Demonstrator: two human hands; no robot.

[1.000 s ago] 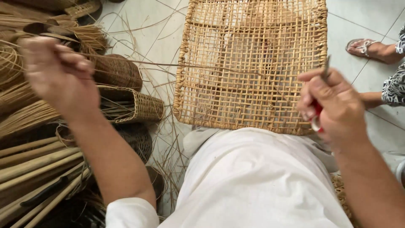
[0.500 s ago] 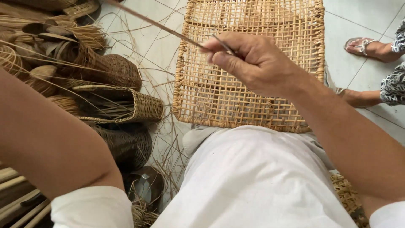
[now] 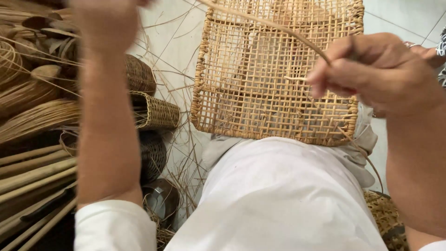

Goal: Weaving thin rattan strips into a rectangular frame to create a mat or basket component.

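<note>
A pale tiled floor (image 3: 176, 42) is filling the background, and the person's lap, covered in white cloth (image 3: 278, 195), is taking up the lower middle of the view. Resting on the knees at about twelve o'clock from the lap is a flat woven cane panel (image 3: 260, 93), an open lattice with a bound edge, its near rim touching the cloth.

At nine o'clock, heaps of cane bundles (image 3: 32, 116) and thick poles (image 3: 32, 172) are lying piled against one another. Just beside them, towards the panel, small woven baskets (image 3: 153, 109) are standing stacked, with loose strands trailing over the floor around them.

The left forearm is rising steeply at ten o'clock, and the left hand (image 3: 104, 21) is lifted high, blurred and partly cut by the top edge; I cannot tell whether it is gripping anything. The right hand (image 3: 371, 69) is hovering at two o'clock, over the panel's right side, with its fingers (image 3: 325, 76) pinched narrow on a thin cane strand (image 3: 265, 23). That strand is running up and leftwards across the panel towards eleven o'clock.

At the far two o'clock edge, a part of another person (image 3: 439, 51) is just showing.
</note>
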